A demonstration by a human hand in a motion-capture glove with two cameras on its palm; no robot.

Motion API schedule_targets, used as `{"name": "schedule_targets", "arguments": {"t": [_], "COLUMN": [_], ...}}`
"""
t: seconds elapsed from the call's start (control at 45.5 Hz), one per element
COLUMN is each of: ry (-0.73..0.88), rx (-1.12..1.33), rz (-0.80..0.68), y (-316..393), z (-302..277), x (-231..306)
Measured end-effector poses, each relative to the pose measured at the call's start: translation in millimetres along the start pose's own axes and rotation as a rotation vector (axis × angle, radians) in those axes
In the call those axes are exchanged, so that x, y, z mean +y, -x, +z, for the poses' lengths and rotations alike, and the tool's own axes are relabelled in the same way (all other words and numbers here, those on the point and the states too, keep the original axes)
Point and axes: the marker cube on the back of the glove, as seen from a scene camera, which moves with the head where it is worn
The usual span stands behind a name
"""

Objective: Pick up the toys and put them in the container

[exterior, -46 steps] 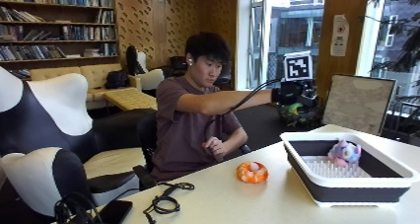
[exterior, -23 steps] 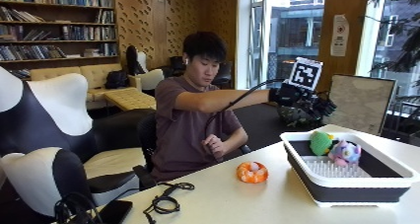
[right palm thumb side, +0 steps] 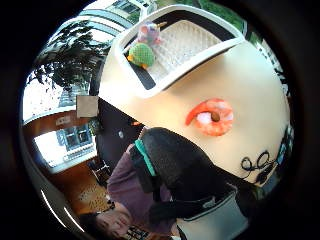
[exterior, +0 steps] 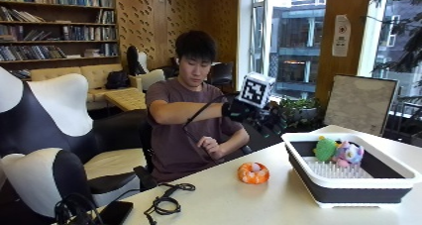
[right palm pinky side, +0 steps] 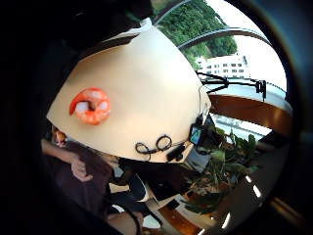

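**op:** Two toys down from where I sit: green toy (exterior: 324, 149) and pastel plush (exterior: 348, 153) lie in the container (exterior: 342, 185).

**reply:** And the rest?

**op:** Shrimp toy (exterior: 253, 173) sits on the table (exterior: 250, 205). Gloved right hand (exterior: 245, 111) hangs above, fingers can't tell.

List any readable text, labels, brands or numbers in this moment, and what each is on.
No text can be read.
White notice on the wooden pillar: print too small to read.
Book spines on the shelves: too blurred to read.
Toys and container: no lettering visible.
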Motion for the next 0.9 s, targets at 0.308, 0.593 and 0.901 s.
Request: {"name": "schedule_targets", "arguments": {"t": [0.308, 0.593, 0.901], "ry": [0.215, -0.153, 0.066], "rx": [-0.115, -0.169, -0.155], "rz": [-0.122, -0.141, -0.213], "y": [23, 27, 36], "z": [175, 195, 162], "x": [1, -7, -14]}}
